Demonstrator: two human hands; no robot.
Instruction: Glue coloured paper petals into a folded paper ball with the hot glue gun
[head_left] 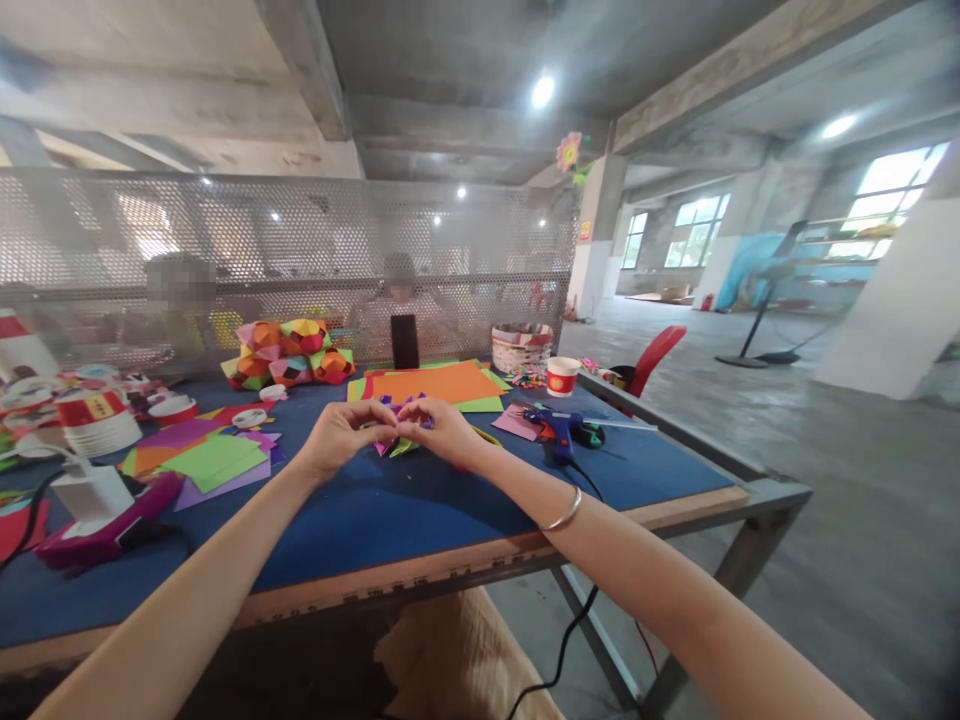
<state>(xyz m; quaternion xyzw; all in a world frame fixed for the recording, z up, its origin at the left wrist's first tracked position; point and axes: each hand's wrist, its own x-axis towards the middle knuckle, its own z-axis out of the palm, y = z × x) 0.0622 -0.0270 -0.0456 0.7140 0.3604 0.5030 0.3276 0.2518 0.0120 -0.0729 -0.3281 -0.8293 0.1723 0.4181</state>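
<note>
L hand point(351, 436) & R hand point(439, 428) nearly meet mid-frame, fingertips curled inward, can't tell if gripping; folded paper point(405, 447) shows just above & below fingertips, hands abt equally nr, long axis hidden

A paper piece point(405, 448) at the worktable point(330, 535) is before layered paper sheets point(442, 383); folded-paper balls point(291, 352) left of these, paper cup point(562, 378) right; glue gun point(562, 430) before the cup; perforated screen point(300, 235) behind.
</note>
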